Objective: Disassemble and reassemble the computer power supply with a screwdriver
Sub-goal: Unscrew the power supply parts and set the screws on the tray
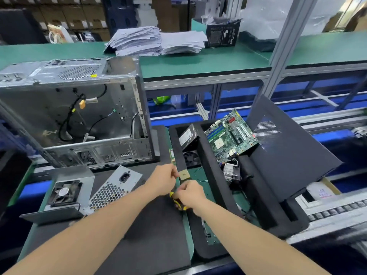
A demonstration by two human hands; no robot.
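Note:
The power supply lies in two parts on the dark mat at the left: a grey housing with a black fan [65, 192] and a cover with honeycomb vents and a socket [114, 188] leaning against it. My left hand [161, 181] pinches a small gold-coloured square chip [184, 174] over the edge of the black foam tray [214, 175]. My right hand [190, 194] is curled round a yellow-and-black screwdriver handle [175, 201]. The screwdriver's tip is hidden.
An open, emptied computer case [75, 114] stands behind the power supply. The foam tray holds a hard drive [187, 136], a fan, a heatsink [231, 172] and a motherboard [231, 135]. A black side panel [288, 147] leans at the right. Paper stacks lie on the green bench behind.

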